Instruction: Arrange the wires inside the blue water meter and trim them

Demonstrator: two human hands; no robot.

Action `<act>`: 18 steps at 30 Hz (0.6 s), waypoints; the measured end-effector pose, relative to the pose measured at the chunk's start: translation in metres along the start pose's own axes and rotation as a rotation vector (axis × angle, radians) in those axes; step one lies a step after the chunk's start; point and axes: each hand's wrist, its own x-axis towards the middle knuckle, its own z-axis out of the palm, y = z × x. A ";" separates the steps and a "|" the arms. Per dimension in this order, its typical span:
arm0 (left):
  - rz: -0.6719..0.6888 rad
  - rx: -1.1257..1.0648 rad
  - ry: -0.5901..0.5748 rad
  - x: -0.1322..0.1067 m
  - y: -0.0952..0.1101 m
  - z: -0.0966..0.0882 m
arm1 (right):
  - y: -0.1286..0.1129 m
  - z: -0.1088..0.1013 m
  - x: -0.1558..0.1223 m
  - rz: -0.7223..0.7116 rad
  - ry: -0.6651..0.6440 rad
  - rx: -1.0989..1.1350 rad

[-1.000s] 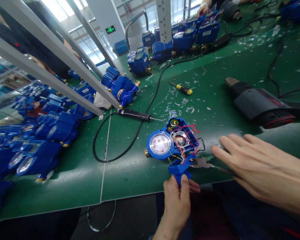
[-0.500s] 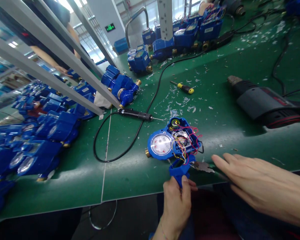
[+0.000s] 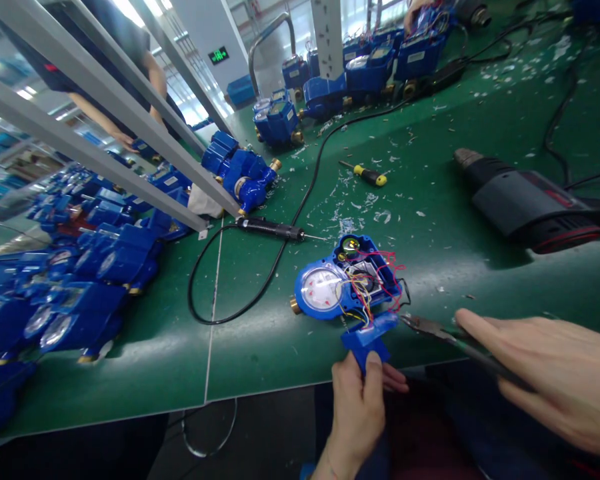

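Observation:
An opened blue water meter (image 3: 343, 283) lies on the green table (image 3: 445, 227) near its front edge, with a round dial and a tangle of red, yellow and black wires. Its loose blue cover (image 3: 369, 339) hangs off the front by those wires. My left hand (image 3: 359, 407) pinches that cover between thumb and fingers. My right hand (image 3: 545, 370) grips the handles of pliers (image 3: 433, 329), whose jaws point left toward the cover and wires, a short gap away.
A black power drill (image 3: 525, 200) lies at the right. A corded electric screwdriver (image 3: 273, 230) and a small yellow-handled screwdriver (image 3: 366, 175) lie behind the meter. Many blue meters (image 3: 80, 280) are stacked at the left and at the back. Another person (image 3: 115, 80) stands beyond the grey rails.
My right hand closed on the pliers' handles and drew them back to the right and up off the table. My left hand stays on the cover.

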 end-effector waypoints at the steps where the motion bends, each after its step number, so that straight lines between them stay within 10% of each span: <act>1: 0.000 -0.014 0.007 0.000 0.002 -0.001 | 0.000 -0.002 0.000 -0.018 0.030 -0.030; 18: 0.001 0.024 0.031 0.000 0.009 -0.002 | -0.013 -0.027 0.047 -0.105 0.125 -0.095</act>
